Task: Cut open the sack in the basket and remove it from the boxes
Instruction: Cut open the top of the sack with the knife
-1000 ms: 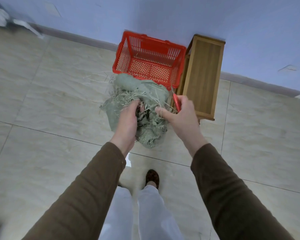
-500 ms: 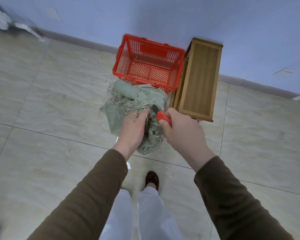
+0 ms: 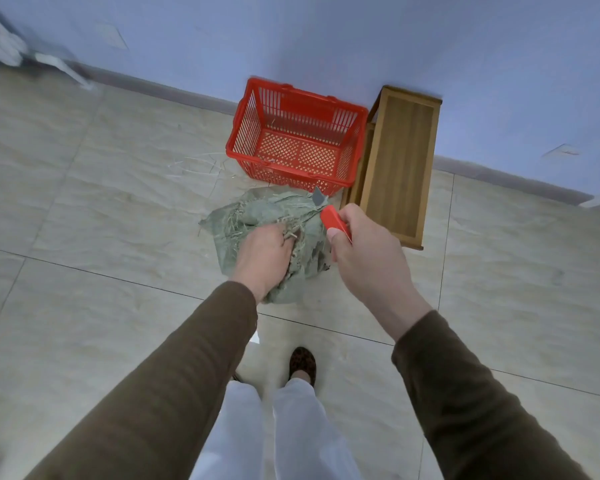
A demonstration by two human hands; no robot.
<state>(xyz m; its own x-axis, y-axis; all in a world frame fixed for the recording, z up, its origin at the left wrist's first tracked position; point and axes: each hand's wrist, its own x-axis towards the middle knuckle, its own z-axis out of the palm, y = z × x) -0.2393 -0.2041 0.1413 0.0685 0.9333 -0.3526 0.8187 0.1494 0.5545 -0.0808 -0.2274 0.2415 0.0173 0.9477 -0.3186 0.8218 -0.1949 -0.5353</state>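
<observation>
- In front of the red basket (image 3: pixel 297 140), above the tiled floor (image 3: pixel 84 220), the left hand (image 3: pixel 264 256) holds up a crumpled green sack (image 3: pixel 257 216) — its fingers dig into the frayed, stringy fabric, grip clamped on it.
- The right hand (image 3: pixel 368 258) is just beside the sack, grip closed around the red handle of a utility knife (image 3: pixel 331 220); the grey blade points up and away, its tip near the sack's upper edge.
- The basket sits on the floor against the blue wall (image 3: pixel 326 39), next to a wooden stool (image 3: pixel 399 161) — only loose strands show inside it.
- A few pale fibres lie on the floor left of the basket.
- Brown sleeves, light trousers and one dark slipper (image 3: pixel 302 363) show below.
</observation>
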